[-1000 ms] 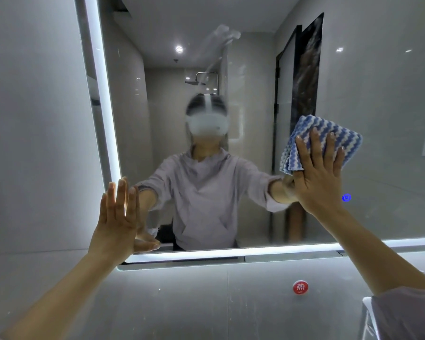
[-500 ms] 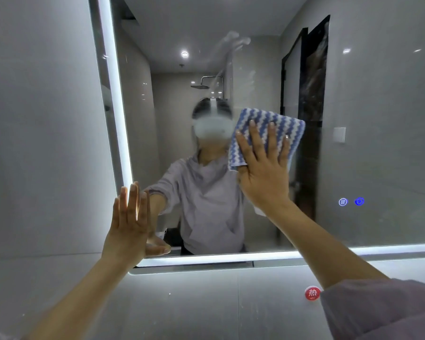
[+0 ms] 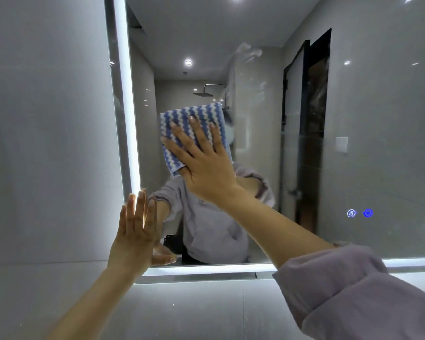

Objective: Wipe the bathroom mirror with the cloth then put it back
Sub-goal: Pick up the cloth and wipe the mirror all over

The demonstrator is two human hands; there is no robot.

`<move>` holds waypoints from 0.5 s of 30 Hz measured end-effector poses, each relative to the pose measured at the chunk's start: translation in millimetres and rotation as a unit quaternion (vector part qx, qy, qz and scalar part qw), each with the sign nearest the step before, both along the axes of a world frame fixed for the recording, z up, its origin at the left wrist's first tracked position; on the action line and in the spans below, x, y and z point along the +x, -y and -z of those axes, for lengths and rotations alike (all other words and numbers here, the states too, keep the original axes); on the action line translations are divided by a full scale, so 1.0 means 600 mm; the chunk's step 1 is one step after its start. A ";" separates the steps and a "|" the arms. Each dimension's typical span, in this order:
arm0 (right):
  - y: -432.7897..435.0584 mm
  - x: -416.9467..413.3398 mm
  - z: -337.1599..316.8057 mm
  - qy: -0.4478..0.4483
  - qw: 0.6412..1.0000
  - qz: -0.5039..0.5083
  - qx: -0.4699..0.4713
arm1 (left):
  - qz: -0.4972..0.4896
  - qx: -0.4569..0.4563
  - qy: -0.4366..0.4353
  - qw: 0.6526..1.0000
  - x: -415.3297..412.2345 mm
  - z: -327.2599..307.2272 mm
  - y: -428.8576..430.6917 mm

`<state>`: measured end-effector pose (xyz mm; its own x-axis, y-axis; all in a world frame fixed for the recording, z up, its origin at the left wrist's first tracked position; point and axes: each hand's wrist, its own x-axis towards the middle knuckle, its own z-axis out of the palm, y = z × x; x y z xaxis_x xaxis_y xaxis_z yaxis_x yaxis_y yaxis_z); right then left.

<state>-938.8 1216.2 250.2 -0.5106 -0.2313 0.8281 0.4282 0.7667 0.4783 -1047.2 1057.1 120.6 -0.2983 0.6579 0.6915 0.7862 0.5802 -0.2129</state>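
**Desk:** What's on your far left?

**Operator:** I see grey wall tile (image 3: 47, 119), then the mirror (image 3: 378, 119) begins with its lit edge strip (image 3: 125, 94). My left hand (image 3: 135, 241) lies flat at the lower left corner. Its fingers are straight and close together and hold nothing, and the thumb points along the bottom strip.

**Desk:** And the cloth?

**Operator:** The cloth (image 3: 194, 114) has blue and white zigzag stripes. It lies flat on the glass just right of that strip, at mid-height. My right hand (image 3: 201, 163) presses it there with fingers spread and straight, the palm over its lower right part.

**Desk:** Any writing?

**Operator:** Up and to the right of the cloth I see a hazy smear (image 3: 248, 51). Further right, low on the glass, two lit touch icons sit side by side: a white ring with wavy lines (image 3: 351, 213) and a blue ring (image 3: 367, 213). Both are symbols, and I can read no letters on them. My lilac sleeve (image 3: 353, 290) fills the bottom right.
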 end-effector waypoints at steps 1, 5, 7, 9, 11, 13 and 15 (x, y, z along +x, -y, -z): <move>0.000 -0.001 -0.006 0.005 1.000 -0.004 0.006 | 0.006 0.004 0.001 1.000 0.000 0.000 0.000; -0.011 0.005 -0.019 0.016 0.999 -0.007 0.039 | 0.017 0.010 -0.004 1.000 0.001 0.000 0.000; -0.011 0.005 -0.020 0.015 0.999 -0.008 0.043 | 0.015 0.011 -0.008 1.000 0.003 -0.001 0.001; -0.009 0.005 -0.019 0.014 0.999 -0.017 0.038 | 0.009 0.007 -0.009 1.000 0.005 -0.003 0.002; -0.015 0.009 -0.021 0.011 0.999 -0.016 0.030 | 0.003 0.001 -0.008 1.000 0.007 -0.004 0.004; -0.029 0.025 -0.030 -0.004 1.000 -0.008 0.011 | 0.004 -0.004 -0.005 1.000 0.010 -0.006 0.005; -0.050 0.050 -0.041 -0.023 1.000 -0.002 -0.008 | 0.005 -0.010 0.001 1.000 0.015 -0.008 0.007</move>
